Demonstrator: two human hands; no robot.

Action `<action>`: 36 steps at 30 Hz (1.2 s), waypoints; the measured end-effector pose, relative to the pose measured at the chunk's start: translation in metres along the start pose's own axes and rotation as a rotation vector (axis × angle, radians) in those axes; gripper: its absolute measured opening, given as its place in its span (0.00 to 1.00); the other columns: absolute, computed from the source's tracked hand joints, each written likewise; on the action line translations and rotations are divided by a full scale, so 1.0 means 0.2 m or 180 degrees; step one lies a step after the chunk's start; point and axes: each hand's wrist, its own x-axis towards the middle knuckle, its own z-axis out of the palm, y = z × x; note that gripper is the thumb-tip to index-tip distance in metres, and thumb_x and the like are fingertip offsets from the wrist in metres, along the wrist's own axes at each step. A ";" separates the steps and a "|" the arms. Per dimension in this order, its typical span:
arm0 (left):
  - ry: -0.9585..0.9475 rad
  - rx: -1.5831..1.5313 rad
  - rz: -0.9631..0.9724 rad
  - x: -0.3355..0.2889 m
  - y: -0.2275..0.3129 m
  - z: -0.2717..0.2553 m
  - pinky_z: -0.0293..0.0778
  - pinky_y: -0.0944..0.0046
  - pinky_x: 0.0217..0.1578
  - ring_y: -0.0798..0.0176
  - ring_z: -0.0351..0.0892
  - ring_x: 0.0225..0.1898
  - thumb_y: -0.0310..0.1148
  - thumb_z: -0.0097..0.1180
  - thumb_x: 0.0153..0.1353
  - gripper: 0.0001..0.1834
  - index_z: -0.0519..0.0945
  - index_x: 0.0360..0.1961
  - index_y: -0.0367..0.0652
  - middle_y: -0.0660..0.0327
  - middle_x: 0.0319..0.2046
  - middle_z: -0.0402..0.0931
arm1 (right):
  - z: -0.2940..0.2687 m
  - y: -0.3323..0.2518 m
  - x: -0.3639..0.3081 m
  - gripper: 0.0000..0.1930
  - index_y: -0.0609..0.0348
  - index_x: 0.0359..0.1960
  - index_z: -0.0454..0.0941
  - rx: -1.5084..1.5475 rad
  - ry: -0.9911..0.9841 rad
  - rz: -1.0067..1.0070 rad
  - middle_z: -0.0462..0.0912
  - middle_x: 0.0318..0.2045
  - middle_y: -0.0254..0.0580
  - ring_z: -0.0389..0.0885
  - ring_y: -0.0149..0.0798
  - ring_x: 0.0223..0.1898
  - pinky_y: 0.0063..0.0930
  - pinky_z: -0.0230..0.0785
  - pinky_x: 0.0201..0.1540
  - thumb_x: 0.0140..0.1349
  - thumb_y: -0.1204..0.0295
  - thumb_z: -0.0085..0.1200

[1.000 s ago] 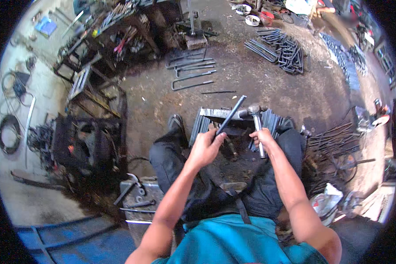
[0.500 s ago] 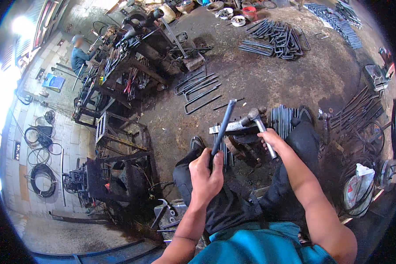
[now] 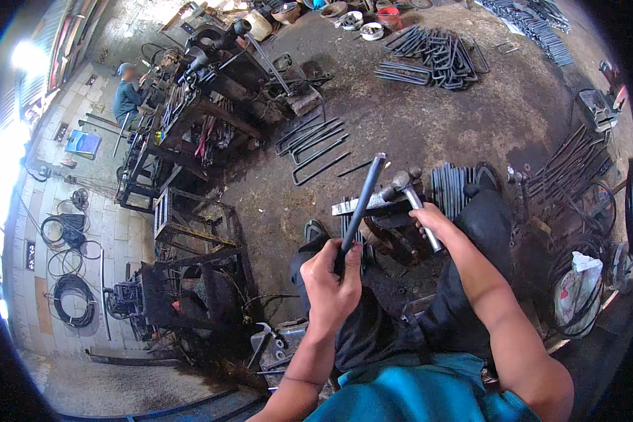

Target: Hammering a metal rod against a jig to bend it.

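Observation:
My left hand is closed around the lower end of a dark metal rod, which slants up and away with its far end raised. My right hand grips the shiny handle of a hammer, whose head is over or against the right end of a small anvil; I cannot tell whether they touch. The rod passes in front of the anvil. Beyond my right hand lies a row of straight dark rods, beside my right foot. More rods show partly behind my left hand.
U-shaped bent rods lie ahead on the floor, with a larger heap farther off. A heavy workbench stands at left, a person beyond it. Loose bars lie at right. A claw hammer rests near my left forearm.
The rod in my left hand has shifted slightly to the right, and its far end sits a little higher. My right hand and hammer have barely moved. The whole view has shifted slightly.

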 end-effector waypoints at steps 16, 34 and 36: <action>0.0161 0.0209 0.0255 0.01 -0.02 0.04 0.66 0.72 0.23 0.73 0.70 0.19 0.27 0.64 0.53 0.07 0.80 0.27 0.33 0.59 0.15 0.74 | 0.00 0.00 0.00 0.14 0.64 0.38 0.68 -0.0254 0.0087 0.0064 0.72 0.22 0.39 0.72 0.35 0.19 0.35 0.66 0.19 0.58 0.66 0.51; 0.0573 0.0358 0.0221 0.01 -0.04 0.07 0.60 0.71 0.19 0.74 0.62 0.17 0.31 0.73 0.44 0.14 0.78 0.20 0.35 0.65 0.12 0.67 | -0.01 -0.02 -0.02 0.18 0.66 0.42 0.70 -0.0341 0.0115 -0.0026 0.74 0.23 0.41 0.73 0.35 0.20 0.34 0.67 0.20 0.57 0.64 0.52; 0.0575 0.0391 0.0287 0.01 -0.04 0.06 0.61 0.71 0.20 0.73 0.63 0.16 0.31 0.73 0.44 0.15 0.77 0.20 0.35 0.65 0.12 0.68 | 0.00 -0.02 -0.03 0.19 0.68 0.43 0.70 -0.0352 0.0130 -0.0046 0.74 0.24 0.41 0.73 0.35 0.20 0.34 0.67 0.20 0.57 0.64 0.52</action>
